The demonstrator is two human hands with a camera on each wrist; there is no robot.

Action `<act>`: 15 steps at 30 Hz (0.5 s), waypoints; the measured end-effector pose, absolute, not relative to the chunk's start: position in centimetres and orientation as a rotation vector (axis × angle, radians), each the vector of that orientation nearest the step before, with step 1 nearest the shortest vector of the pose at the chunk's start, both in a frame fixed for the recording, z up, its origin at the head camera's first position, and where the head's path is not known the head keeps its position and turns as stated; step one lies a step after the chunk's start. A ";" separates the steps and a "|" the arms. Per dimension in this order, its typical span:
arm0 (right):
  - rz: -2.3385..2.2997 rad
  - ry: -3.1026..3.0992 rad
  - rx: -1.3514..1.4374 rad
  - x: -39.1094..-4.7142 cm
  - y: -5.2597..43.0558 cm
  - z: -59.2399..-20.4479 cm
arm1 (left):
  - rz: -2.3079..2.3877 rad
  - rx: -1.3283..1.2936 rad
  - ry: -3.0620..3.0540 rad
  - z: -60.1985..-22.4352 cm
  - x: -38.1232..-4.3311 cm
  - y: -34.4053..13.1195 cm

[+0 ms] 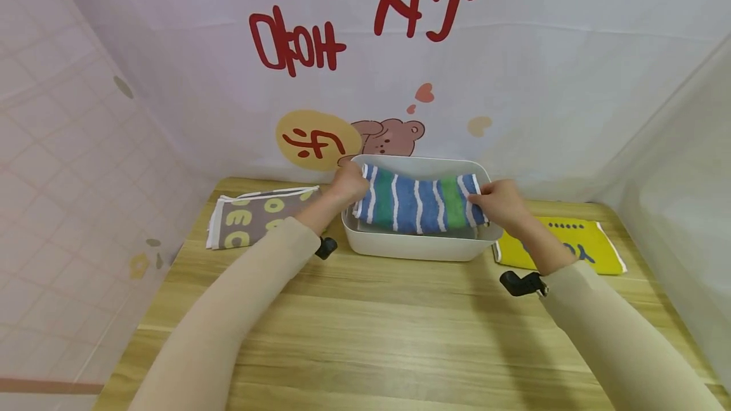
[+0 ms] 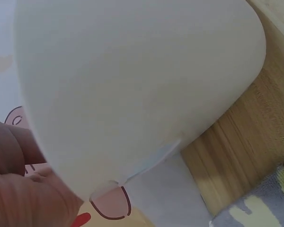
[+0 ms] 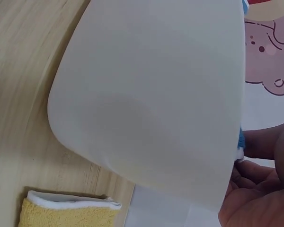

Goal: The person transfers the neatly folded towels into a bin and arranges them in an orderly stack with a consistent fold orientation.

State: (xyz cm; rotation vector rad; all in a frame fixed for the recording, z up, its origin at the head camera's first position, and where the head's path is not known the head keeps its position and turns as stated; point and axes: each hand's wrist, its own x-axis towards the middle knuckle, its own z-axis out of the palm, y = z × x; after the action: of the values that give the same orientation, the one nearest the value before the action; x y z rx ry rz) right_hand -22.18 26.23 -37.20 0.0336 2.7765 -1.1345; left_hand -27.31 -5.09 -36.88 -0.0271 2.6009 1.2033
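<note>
A folded towel (image 1: pixel 419 202) with blue and green stripes and wavy white lines spans the mouth of a white bin (image 1: pixel 417 247). The left hand (image 1: pixel 349 182) grips the towel's left end at the bin's rim. At the opposite end, the right hand (image 1: pixel 502 203) pinches the towel's right edge between thumb and fingers. In the left wrist view the bin's outer wall (image 2: pixel 142 85) hides the towel, and part of the left hand (image 2: pixel 28 189) shows beside it. A bit of blue towel (image 3: pixel 241 142) shows at the right hand's fingertips in the right wrist view.
Left of the bin lies a folded grey-brown towel (image 1: pixel 254 217) with yellow-green letters. To the right is a folded yellow towel (image 1: pixel 577 243) with blue lettering, partly behind the right forearm. All stand on a wooden table (image 1: pixel 388 328) against a printed cloth backdrop (image 1: pixel 514 68).
</note>
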 end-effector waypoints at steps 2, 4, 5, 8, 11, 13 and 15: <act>-1.099 2.788 0.021 -22.3 26.0 -37.3 | 1.142 -0.018 2.639 -36.9 -27.2 -4.8; -1.059 2.806 0.005 -22.5 25.8 -37.6 | 1.094 -0.014 2.673 -36.9 -26.9 -4.5; -1.043 2.811 0.002 -22.6 25.7 -37.6 | 1.089 -0.018 2.681 -36.9 -26.8 -4.4; -1.013 2.824 -0.007 -22.8 25.5 -37.8 | 1.058 -0.013 2.688 -36.9 -26.4 -4.0; -0.982 2.817 -0.013 -23.0 25.2 -37.8 | 1.016 0.011 2.682 -37.1 -26.1 -3.7; -0.931 2.821 -0.020 -23.1 25.1 -37.8 | 0.985 0.017 2.675 -37.2 -26.1 -3.5; -0.880 2.827 -0.034 -23.2 24.9 -37.8 | 0.966 0.024 2.677 -37.5 -26.2 -3.3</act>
State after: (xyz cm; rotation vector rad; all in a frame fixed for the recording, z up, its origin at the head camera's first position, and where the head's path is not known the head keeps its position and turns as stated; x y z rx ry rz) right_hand -23.19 24.90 -37.79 -0.0342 2.8268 -0.8800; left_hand -26.20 -3.34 -37.49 0.0241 2.6769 0.9660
